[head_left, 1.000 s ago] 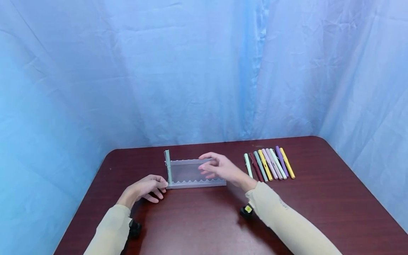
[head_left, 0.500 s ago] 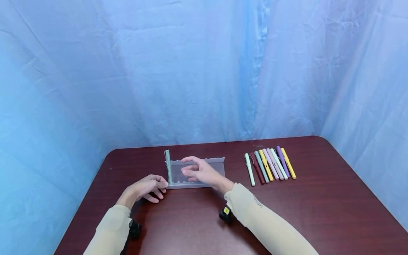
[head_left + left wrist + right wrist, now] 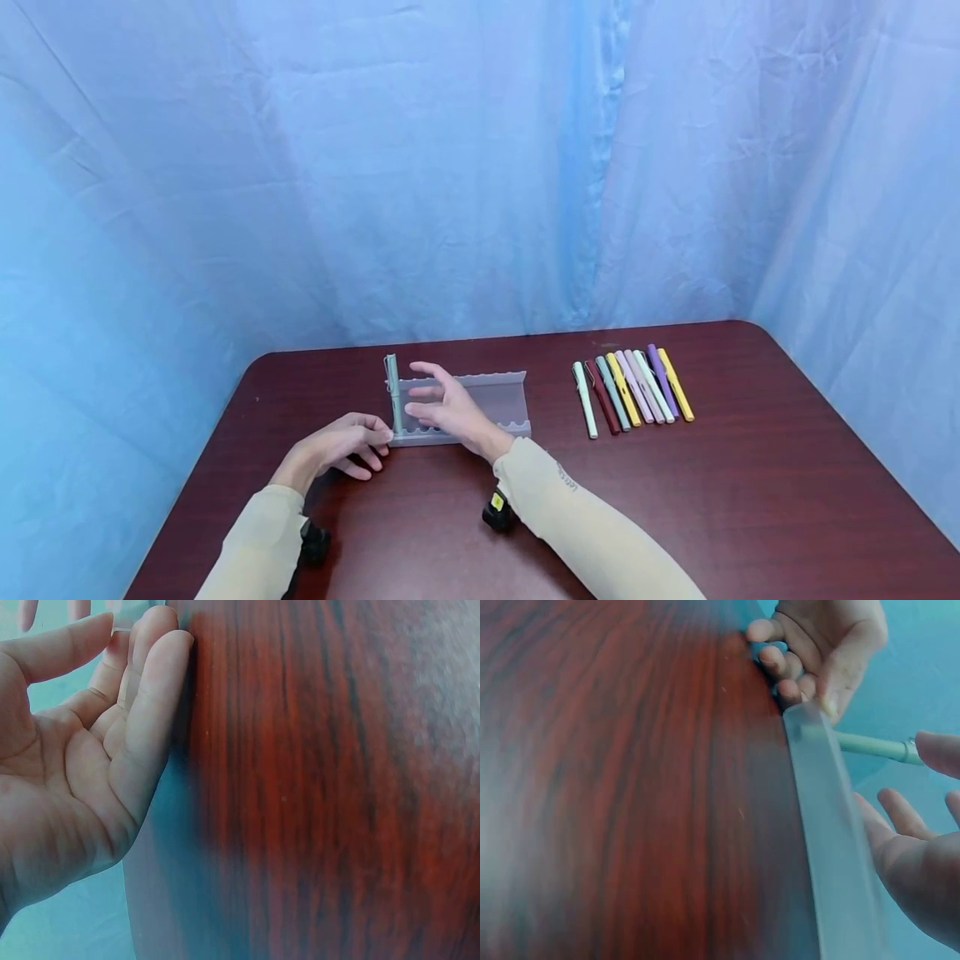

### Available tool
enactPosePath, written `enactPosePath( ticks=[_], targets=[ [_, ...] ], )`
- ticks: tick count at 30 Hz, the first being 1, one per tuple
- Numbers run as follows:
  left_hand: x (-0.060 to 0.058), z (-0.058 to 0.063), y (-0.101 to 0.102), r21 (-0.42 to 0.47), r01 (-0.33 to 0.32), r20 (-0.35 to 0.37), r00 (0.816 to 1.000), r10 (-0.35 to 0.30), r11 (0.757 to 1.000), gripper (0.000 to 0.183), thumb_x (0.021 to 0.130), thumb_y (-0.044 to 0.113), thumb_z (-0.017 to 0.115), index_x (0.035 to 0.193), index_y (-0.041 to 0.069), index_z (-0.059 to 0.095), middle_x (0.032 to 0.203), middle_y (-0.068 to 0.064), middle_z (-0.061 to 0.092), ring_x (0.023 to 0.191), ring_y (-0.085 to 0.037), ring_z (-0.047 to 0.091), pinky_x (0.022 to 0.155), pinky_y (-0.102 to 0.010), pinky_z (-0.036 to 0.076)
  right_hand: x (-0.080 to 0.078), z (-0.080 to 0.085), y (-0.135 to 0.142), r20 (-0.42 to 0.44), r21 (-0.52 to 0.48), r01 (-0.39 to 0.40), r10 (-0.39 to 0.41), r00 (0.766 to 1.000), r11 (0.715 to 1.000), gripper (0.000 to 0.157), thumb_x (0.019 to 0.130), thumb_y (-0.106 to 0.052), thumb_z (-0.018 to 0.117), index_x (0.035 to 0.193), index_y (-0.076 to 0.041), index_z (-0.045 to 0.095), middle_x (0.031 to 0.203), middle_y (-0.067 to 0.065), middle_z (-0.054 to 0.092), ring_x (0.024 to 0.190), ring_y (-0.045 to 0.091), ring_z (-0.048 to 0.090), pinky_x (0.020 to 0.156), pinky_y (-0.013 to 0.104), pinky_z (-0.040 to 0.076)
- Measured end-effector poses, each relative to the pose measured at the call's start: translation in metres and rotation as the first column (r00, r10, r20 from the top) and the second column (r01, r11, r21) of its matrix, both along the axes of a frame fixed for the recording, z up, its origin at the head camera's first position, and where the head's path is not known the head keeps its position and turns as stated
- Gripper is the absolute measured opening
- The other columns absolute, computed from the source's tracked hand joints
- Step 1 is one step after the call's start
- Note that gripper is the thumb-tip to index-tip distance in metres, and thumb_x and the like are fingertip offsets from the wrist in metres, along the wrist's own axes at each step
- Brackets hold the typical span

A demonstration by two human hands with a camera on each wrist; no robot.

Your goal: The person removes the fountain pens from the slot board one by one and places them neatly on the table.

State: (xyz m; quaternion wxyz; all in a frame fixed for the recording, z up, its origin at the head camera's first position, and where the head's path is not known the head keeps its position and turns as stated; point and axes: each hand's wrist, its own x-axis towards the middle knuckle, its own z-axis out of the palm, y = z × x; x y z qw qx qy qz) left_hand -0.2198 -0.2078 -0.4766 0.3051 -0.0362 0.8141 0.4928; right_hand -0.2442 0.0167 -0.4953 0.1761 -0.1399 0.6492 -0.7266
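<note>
A clear, wavy-edged pen rack lies on the table, with one grey-green pen set in its leftmost slot. My left hand pinches the rack's near left corner between thumb and fingers; the left wrist view catches just a bit of clear plastic at the fingertips. Over the rack, my right hand has its fingers spread and holds nothing, thumb and index finger close to the pen's right side. In the right wrist view, the rack's front wall runs between the two hands, and the right thumb overlaps the pen's end.
To the right of the rack, several pens lie side by side, among them a mint pen, a dark red pen and a yellow pen. Pale blue curtains hang behind the dark red wooden table.
My right hand has moved left across the rack toward the standing pen, its fingers spread throughout. The left hand has stayed at the rack's corner.
</note>
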Motion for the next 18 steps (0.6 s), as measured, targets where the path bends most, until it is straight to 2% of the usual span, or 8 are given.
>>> enactPosePath(
  ticks=[7,12,15,18],
  targets=[
    [0.0,0.0,0.001,0.009,0.002,0.008,1.0,-0.002,1.0,0.02,0.099,0.024,0.062,0.103,0.005,0.064,0.094,-0.013,0.064,0.073,-0.024,0.065,0.065,-0.04,0.062,-0.001,-0.007,-0.021,-0.03,-0.031,0.06,-0.061,0.998,0.998,0.073,0.092,-0.004,0.074,0.154,-0.019,0.04,0.128,0.017,0.062,0.105,0.026,0.07,0.086,0.039,0.058],
    [-0.001,0.0,0.003,0.005,0.002,0.012,1.0,-0.002,1.0,0.02,0.099,0.024,0.062,0.103,0.005,0.065,0.094,-0.013,0.065,0.073,-0.024,0.066,0.064,-0.04,0.062,0.0,-0.011,-0.027,-0.048,-0.055,0.083,-0.086,0.995,0.995,0.068,0.092,0.001,0.072,0.151,-0.021,0.046,0.126,0.021,0.062,0.102,0.028,0.069,0.083,0.045,0.059],
    [-0.001,0.001,0.002,0.0,-0.003,0.014,1.0,0.003,1.0,0.02,0.099,0.024,0.062,0.102,0.005,0.065,0.094,-0.013,0.065,0.073,-0.024,0.066,0.064,-0.04,0.061,0.001,-0.011,-0.029,-0.073,-0.039,0.077,-0.08,0.994,0.996,0.067,0.093,0.001,0.07,0.151,-0.023,0.045,0.127,0.021,0.062,0.101,0.029,0.069,0.081,0.051,0.059],
    [-0.001,0.001,0.001,0.001,-0.009,0.013,1.0,0.009,1.0,0.019,0.099,0.023,0.062,0.103,0.004,0.065,0.094,-0.013,0.065,0.074,-0.024,0.066,0.064,-0.04,0.061,0.0,-0.012,-0.032,-0.093,-0.007,0.077,-0.078,0.993,0.997,0.068,0.093,0.0,0.071,0.151,-0.025,0.044,0.124,0.019,0.063,0.099,0.029,0.069,0.08,0.051,0.059]
  ],
)
